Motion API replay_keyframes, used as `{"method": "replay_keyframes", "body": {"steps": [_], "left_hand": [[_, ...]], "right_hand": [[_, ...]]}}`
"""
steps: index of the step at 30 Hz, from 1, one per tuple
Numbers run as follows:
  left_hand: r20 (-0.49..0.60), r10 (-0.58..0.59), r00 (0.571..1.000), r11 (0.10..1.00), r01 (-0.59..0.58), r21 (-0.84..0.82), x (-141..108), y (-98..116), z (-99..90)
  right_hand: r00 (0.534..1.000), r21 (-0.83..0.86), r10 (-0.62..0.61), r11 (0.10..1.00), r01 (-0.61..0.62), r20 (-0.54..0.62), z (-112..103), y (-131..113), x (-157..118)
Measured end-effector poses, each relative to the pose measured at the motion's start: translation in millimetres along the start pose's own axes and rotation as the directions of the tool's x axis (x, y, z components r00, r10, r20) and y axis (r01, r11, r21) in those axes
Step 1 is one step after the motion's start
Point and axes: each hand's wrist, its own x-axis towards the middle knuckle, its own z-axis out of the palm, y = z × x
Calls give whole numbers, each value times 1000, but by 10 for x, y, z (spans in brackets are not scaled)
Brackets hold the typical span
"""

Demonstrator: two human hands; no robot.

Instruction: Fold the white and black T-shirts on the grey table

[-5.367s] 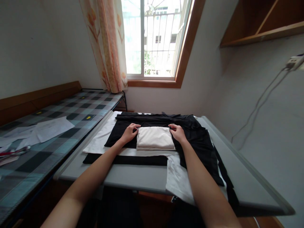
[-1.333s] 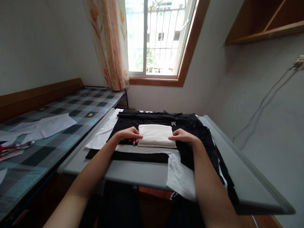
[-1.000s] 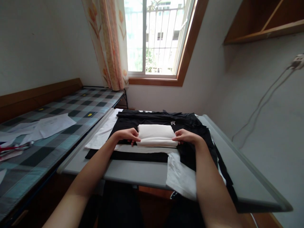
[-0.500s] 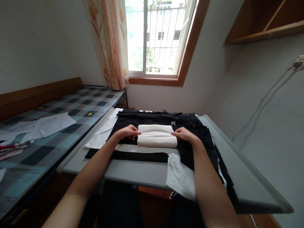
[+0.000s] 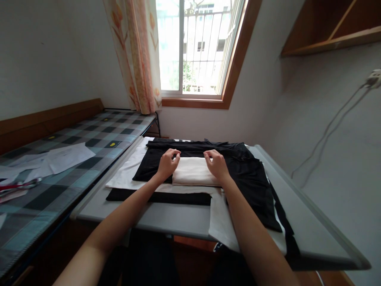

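A white garment folded into a neat rectangle (image 5: 190, 172) lies on spread black clothing (image 5: 250, 182) in the middle of the table. My left hand (image 5: 169, 163) is at its far left corner, thumb and fingers curved with a small gap between them. Over the far right part is my right hand (image 5: 216, 163), bent the same way, thumb and fingertips apart. Neither hand visibly grips the fabric. The right hand and wrist cover part of the folded garment's right side.
A grey table (image 5: 175, 216) bears layered black and white clothes; a white sleeve (image 5: 222, 222) hangs over its near edge. Left of it stands a bed with a checked mattress (image 5: 127, 131) and loose papers (image 5: 70, 157). A curtain (image 5: 141, 55) hangs beside the window.
Both hands have let go of the folded white garment's side edges and moved up and inward to its far edge. The garment has stayed in place.
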Motion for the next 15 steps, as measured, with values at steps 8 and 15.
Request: {"method": "replay_keyframes", "body": {"steps": [8, 15], "left_hand": [[509, 98, 855, 934, -255, 249, -241, 9, 309], [555, -37, 831, 902, -212, 377, -302, -57, 297]], "right_hand": [[935, -227, 7, 971, 79, 356, 303, -63, -160], [831, -365, 311, 920, -142, 462, 291, 108, -169]]}}
